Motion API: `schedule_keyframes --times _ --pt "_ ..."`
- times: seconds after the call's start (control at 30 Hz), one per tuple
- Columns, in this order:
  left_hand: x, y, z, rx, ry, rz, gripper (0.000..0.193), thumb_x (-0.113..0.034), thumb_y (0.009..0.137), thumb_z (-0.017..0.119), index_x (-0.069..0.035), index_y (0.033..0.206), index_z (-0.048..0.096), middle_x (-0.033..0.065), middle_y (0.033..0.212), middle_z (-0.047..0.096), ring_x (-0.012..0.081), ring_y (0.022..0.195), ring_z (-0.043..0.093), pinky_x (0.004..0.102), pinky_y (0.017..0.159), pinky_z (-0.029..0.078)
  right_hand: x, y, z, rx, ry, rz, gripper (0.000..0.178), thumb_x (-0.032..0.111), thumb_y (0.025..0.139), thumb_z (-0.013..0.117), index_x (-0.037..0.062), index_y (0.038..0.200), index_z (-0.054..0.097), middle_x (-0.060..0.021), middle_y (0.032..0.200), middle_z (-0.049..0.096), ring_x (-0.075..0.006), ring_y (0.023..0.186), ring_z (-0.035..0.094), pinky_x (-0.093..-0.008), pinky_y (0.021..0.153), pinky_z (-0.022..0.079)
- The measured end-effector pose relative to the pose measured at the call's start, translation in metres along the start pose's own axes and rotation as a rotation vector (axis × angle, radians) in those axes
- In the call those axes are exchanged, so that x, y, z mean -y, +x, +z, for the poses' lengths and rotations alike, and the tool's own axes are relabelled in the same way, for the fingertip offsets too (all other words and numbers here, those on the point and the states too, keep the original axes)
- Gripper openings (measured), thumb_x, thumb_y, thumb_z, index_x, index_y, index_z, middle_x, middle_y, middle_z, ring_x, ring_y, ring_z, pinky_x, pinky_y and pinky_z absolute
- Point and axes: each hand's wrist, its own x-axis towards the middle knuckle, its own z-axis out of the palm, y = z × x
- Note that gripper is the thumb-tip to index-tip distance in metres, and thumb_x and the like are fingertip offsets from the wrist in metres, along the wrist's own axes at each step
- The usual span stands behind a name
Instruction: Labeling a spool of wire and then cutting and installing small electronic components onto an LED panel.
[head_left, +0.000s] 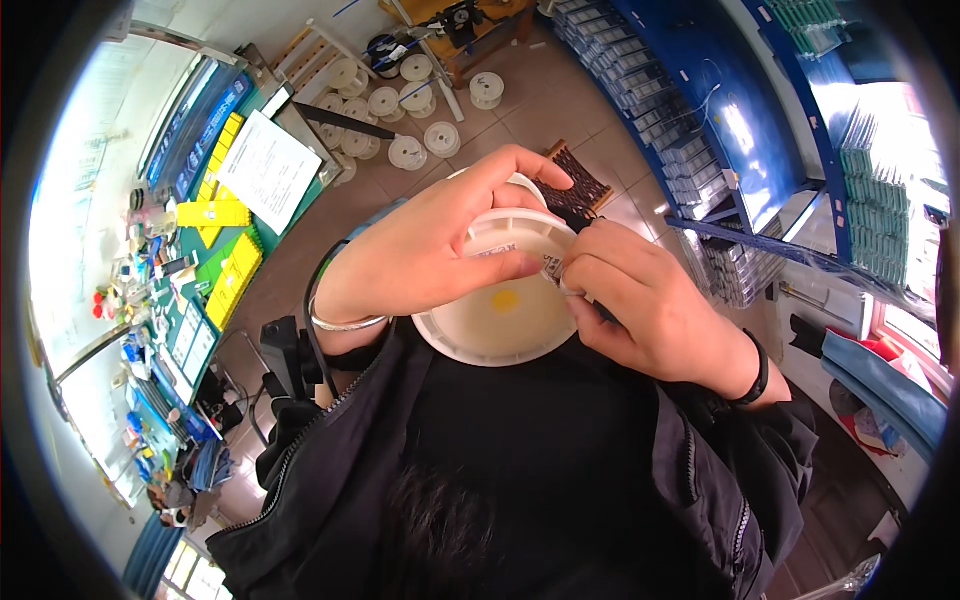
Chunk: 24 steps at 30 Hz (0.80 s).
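Observation:
Close in front of my body is a white plastic spool (480, 338), its round flange facing up with a yellow spot at the centre. My left hand (420, 250) grips the spool from the far left, thumb lying across the flange and fingers over the far rim. On the flange's right side sits a small printed label (551, 266). The fingers of my right hand (640, 300) are pinched together at the label's edge, by the spool's right rim. What exactly lies between those fingertips is hidden.
Several white spools (408, 152) stand on the tiled floor ahead. To the left is a green-topped bench (300, 205) with a paper sheet (268, 172) and yellow bins (233, 280). On the right, a blue shelf (725, 120) holds stacked clear cases.

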Motion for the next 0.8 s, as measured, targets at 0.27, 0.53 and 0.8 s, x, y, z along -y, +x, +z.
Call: schedule_keyframes --times 0.27,0.53,0.8 --pt "0.003 0.002 -0.002 0.023 -0.148 0.003 0.062 0.004 0.088 0.068 -0.006 0.143 0.040 0.0081 0.123 0.067 0.0130 0.118 0.060 0.0276 0.100 0.047 -0.005 0.001 -0.001 -0.006 0.040 -0.021 0.025 -0.010 0.073 0.068 -0.0035 0.094 0.055 -0.0151 0.089 0.053 -0.0345 0.079 0.056 -0.0419 0.071 0.049" --pt "0.005 0.004 -0.004 0.019 -0.134 0.025 0.060 0.001 0.089 0.066 -0.005 0.142 0.038 0.0081 0.122 0.067 0.0119 0.116 0.060 0.0258 0.098 0.045 -0.008 -0.001 -0.005 0.003 0.103 0.012 0.024 -0.011 0.075 0.068 -0.0023 0.093 0.055 -0.0150 0.090 0.053 -0.0344 0.080 0.056 -0.0415 0.073 0.049" --pt "-0.002 0.009 -0.004 0.001 -0.174 -0.055 0.063 0.004 0.085 0.066 -0.006 0.141 0.040 0.0081 0.122 0.066 0.0123 0.116 0.061 0.0268 0.098 0.047 -0.019 -0.002 -0.017 0.064 0.206 0.068 0.020 -0.008 0.080 0.067 -0.0008 0.094 0.055 -0.0146 0.094 0.055 -0.0337 0.088 0.057 -0.0405 0.076 0.048"
